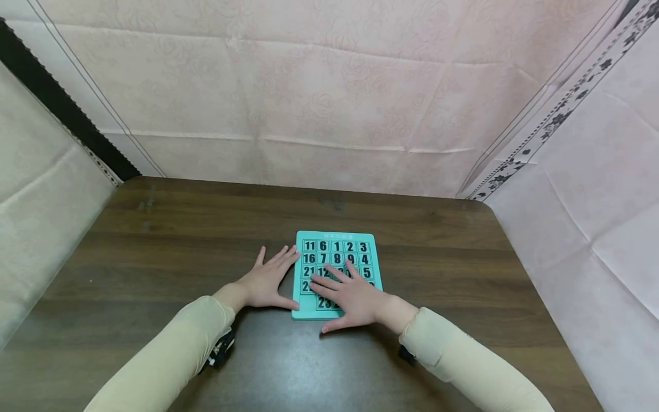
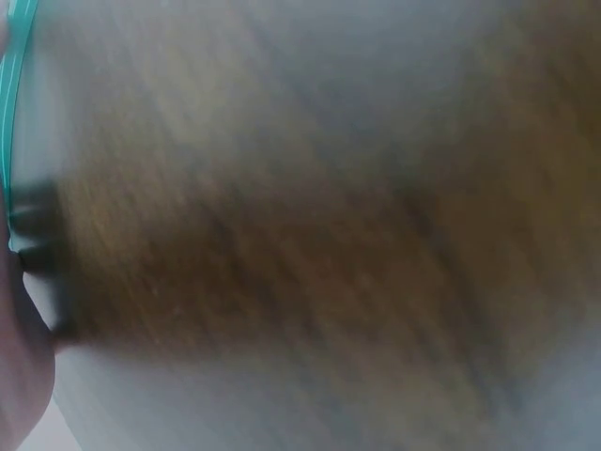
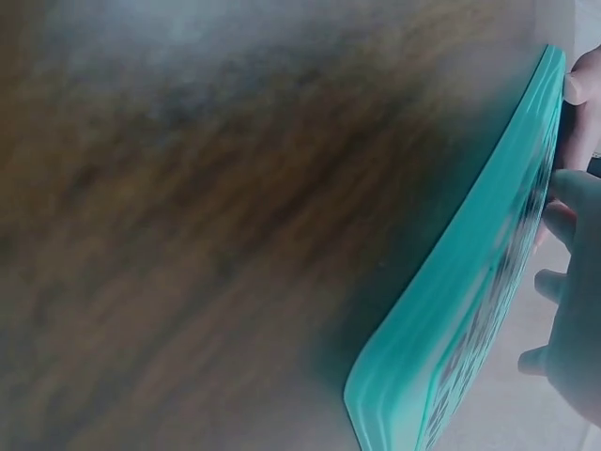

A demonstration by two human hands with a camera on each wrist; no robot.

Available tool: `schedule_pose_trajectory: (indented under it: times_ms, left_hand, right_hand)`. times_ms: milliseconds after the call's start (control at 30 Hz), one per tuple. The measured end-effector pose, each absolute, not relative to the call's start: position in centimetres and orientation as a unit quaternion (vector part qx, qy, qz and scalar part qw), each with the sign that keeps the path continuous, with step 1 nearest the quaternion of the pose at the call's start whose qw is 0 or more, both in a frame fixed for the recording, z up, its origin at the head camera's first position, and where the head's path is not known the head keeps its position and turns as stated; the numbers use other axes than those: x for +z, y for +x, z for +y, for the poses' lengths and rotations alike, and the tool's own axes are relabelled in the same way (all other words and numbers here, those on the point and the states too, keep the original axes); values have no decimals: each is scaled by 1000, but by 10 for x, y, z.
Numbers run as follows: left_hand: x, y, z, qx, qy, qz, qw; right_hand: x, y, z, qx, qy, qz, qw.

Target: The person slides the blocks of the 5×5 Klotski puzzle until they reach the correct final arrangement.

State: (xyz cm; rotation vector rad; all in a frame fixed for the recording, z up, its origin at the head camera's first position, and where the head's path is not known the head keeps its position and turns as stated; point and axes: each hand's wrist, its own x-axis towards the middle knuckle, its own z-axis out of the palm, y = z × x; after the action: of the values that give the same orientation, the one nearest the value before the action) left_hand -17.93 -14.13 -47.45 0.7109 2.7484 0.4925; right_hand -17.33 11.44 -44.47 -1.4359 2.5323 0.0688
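Observation:
A turquoise number sliding puzzle lies flat on the table, its white tiles printed with black numbers. At its left edge is my left hand, fingers spread, with the thumb and fingertips at the frame. My right hand reaches over the lower tiles with its fingers spread, covering several numbers. In the right wrist view, the puzzle's thick side shows edge-on, with the right hand above its face. Only a sliver of the puzzle and part of the left hand appear in the left wrist view.
The dark wood-grain table has rounded far corners. Pale patterned cloth hangs behind it and along both sides. Dark devices sit under both sleeves, the left wrist device being the plainer to see.

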Motion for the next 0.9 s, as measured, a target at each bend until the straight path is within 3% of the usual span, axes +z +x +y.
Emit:
schedule_pose_trajectory:
  times_ms: [900]
  left_hand:
    - [-474, -179, -140, 167, 241, 947, 132]
  right_hand:
    - [-444, -150, 119, 39, -515, 849, 115]
